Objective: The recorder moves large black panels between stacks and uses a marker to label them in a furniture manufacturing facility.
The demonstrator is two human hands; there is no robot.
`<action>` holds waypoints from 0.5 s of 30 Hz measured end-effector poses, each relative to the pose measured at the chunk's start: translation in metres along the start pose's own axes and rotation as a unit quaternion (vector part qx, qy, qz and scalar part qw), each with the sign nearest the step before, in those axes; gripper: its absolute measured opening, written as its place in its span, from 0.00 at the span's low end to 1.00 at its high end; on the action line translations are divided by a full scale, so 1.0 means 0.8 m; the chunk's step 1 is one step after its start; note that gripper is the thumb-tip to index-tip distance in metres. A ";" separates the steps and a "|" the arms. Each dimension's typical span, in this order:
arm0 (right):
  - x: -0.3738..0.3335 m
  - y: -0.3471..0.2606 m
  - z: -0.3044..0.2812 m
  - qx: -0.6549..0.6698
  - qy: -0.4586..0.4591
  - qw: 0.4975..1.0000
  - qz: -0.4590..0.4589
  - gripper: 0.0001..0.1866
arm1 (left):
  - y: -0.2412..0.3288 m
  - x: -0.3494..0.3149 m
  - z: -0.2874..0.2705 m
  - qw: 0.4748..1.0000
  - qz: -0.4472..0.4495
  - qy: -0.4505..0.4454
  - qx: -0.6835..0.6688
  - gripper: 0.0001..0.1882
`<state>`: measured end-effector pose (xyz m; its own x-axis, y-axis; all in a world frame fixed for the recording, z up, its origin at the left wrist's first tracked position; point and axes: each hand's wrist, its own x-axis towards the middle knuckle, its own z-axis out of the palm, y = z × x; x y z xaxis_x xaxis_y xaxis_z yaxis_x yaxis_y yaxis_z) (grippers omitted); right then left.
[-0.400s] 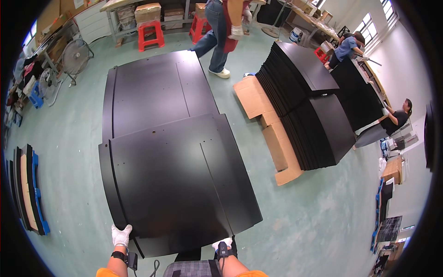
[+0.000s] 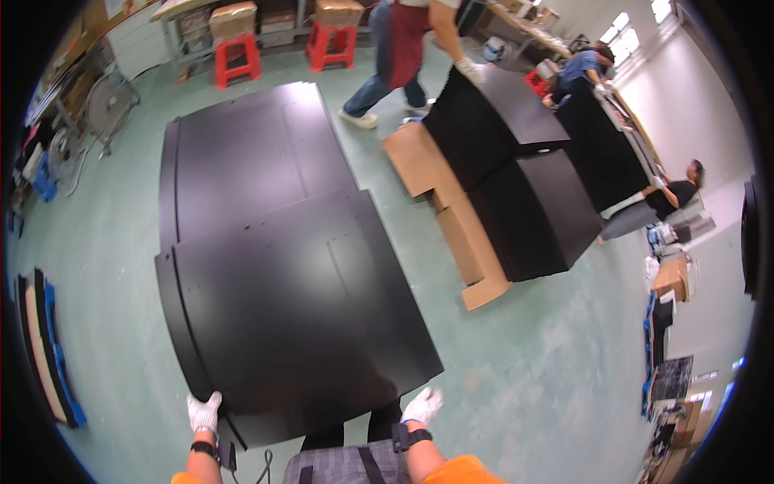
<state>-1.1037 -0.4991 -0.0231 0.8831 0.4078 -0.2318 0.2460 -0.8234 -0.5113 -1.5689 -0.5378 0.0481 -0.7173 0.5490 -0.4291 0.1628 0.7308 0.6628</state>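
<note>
A large black panel with a groove along each side lies in front of me, overlapping another black panel beyond it. My left hand, in a white glove, grips its near left edge, thumb on top and the other fingers hidden beneath. Just off the near right corner, my right hand, gloved too, is apart from the panel with its fingers loosely spread and holding nothing.
To the right a tall stack of black panels stands on brown cardboard. A person in a red apron leans to that stack with a gloved hand. Two more people handle a dark board beyond. Red stools stand at the back.
My right hand has let go of the panel's near edge and moved out to the right. The aproned person has stepped right and reached the stack. My view has shifted slightly.
</note>
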 end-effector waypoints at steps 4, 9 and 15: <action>0.037 -0.060 -0.049 -0.089 -0.018 0.960 -0.264 0.23 | 0.042 0.001 0.028 0.995 -0.014 0.003 0.099 0.34; 0.040 -0.073 -0.030 -0.207 -0.055 0.939 -0.268 0.29 | 0.055 -0.004 0.032 0.996 -0.036 -0.020 0.083 0.34; 0.041 -0.078 -0.032 -0.224 -0.062 0.940 -0.252 0.28 | 0.048 -0.007 0.029 0.996 -0.030 0.003 0.084 0.33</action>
<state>-1.0799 -0.4445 0.0225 0.5635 0.8100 -0.1621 0.7878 -0.5860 -0.1895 -1.5429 -0.5036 0.0617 -0.7338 0.4992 -0.4609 0.2290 0.8204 0.5239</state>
